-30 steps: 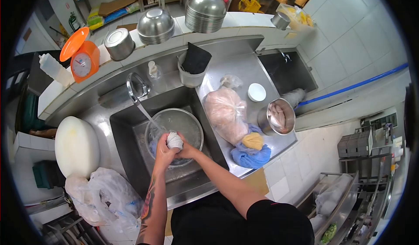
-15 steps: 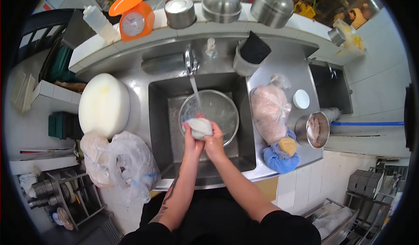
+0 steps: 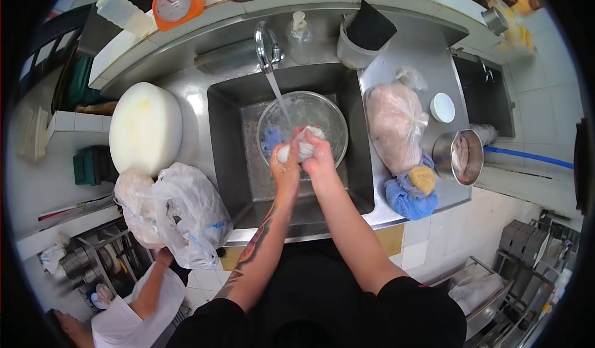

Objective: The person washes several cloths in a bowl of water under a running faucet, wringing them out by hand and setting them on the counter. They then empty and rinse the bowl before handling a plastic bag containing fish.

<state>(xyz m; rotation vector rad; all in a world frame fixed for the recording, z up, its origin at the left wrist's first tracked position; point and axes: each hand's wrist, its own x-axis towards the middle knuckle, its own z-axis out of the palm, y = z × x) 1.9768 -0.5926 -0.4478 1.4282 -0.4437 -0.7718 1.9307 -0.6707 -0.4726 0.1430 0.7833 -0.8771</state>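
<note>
Currently: left hand [image 3: 285, 166] and right hand [image 3: 321, 158] clenched around pale lump [image 3: 297, 151]; best squeezed low over steel bowl [image 3: 335, 116], beneath tap stream [image 3: 277, 97].

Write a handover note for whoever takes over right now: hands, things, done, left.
Left hand: closed on the white bundle, above the bowl.
Right hand: closed on the same bundle from the other side.
Things: the metal bowl stands in the sink with water and something blue inside. The tap is running into it. A bag of pale meat lies on the counter to the right.
Done: the bundle is lifted clear of the bowl.
Left, probably: finish with the bundle, set it down and shut the tap.
</note>
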